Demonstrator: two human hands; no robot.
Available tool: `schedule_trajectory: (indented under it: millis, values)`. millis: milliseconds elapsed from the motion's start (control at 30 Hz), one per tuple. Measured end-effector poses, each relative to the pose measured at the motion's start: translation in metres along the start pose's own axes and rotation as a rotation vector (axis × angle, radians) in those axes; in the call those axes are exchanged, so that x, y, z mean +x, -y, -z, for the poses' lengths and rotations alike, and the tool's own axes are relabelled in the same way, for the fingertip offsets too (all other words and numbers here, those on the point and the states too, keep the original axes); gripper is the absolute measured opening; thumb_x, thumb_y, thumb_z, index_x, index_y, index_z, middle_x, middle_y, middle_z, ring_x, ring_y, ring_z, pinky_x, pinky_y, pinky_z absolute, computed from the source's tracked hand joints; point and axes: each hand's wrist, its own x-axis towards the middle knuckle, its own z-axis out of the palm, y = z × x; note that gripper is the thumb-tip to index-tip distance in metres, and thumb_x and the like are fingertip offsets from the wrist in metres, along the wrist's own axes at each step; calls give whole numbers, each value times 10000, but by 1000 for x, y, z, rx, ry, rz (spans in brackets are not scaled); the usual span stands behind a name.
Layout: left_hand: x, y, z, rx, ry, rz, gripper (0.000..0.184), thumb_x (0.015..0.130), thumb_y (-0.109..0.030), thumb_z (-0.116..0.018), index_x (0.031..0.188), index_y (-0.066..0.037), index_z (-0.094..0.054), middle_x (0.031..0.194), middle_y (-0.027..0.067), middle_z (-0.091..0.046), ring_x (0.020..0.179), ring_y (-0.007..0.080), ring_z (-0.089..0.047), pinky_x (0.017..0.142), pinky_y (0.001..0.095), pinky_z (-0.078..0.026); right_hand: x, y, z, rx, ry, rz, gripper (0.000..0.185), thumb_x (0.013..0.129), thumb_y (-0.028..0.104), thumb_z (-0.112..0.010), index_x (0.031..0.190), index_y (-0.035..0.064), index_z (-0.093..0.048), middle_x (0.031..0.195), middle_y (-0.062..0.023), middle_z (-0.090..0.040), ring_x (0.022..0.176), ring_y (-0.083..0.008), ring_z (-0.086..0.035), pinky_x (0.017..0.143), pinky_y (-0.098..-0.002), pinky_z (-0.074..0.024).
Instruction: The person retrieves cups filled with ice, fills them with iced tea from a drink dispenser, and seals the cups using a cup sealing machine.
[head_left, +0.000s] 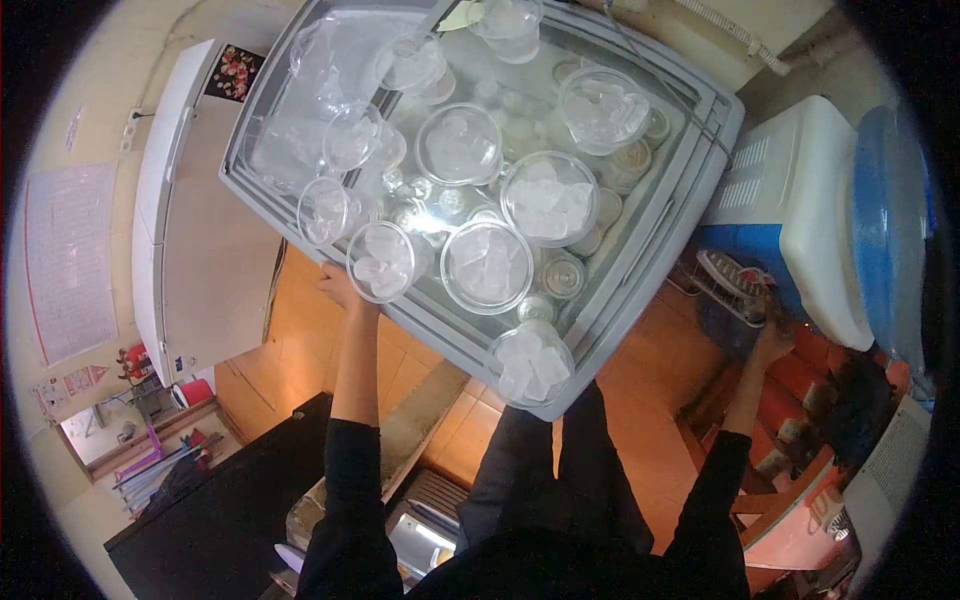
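My left hand (345,287) is at the front edge of a grey chest freezer (450,345), its partly visible fingers curled there. Just beside it stands a clear plastic cup of ice (382,262). More ice-filled cups, including one in the middle (488,267) and one at the near corner (532,365), stand on the freezer's glass top. Bottles or cans show dimly through the glass. My right hand (772,335) is low at the right, closed around part of a grey and white slatted object (735,285) whose kind I cannot make out.
A clear plastic bag (330,65) lies on the freezer's far left. At the right stands a white and blue appliance (790,190) beside a blue drum (890,220). A white refrigerator (205,230) is at the left. Below are a black panel (225,500) and orange floor tiles (385,365).
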Motion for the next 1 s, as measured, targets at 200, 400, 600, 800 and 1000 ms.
schedule_trajectory:
  millis: [200,400,600,800,1000]
  values:
    - [20,22,-6,3,39,-107,508,912,-392,-352,1073,86,-415,1106,282,-516,937,378,-566,781,452,-455,15,-80,-16,691,26,-144,223,854,132,-606,805,-86,-609,838,-175,-622,918,-306,-545,986,-550,-355]
    - [17,9,-6,-202,-8,97,525,904,-405,-360,1080,87,-405,1122,296,-503,982,383,-560,789,456,-456,14,-54,-13,661,58,-369,249,915,51,-452,1056,-144,-519,1232,-258,-452,1158,-394,-395,1062,-615,-219]
    - [24,21,-10,-396,164,23,726,867,-507,-449,1214,118,-319,1181,290,-471,1051,368,-542,842,443,-466,1,8,2,28,94,-50,397,809,208,-704,1029,-101,-589,1064,-191,-625,982,-290,-578,908,-435,-466]
    - [35,19,-19,-147,16,93,1086,777,-643,-536,1378,119,-47,1295,272,-411,1142,385,-490,915,447,-459,2,15,-2,262,61,-149,485,688,325,-807,955,-56,-673,951,-119,-693,819,-210,-653,799,-346,-493]
    - [74,21,-26,-433,411,205,674,894,-482,-490,1343,0,-350,1352,166,-410,1197,331,-451,964,453,-425,13,-16,-12,21,-175,124,520,584,382,-848,885,-18,-706,832,-129,-699,760,-216,-653,747,-333,-491]
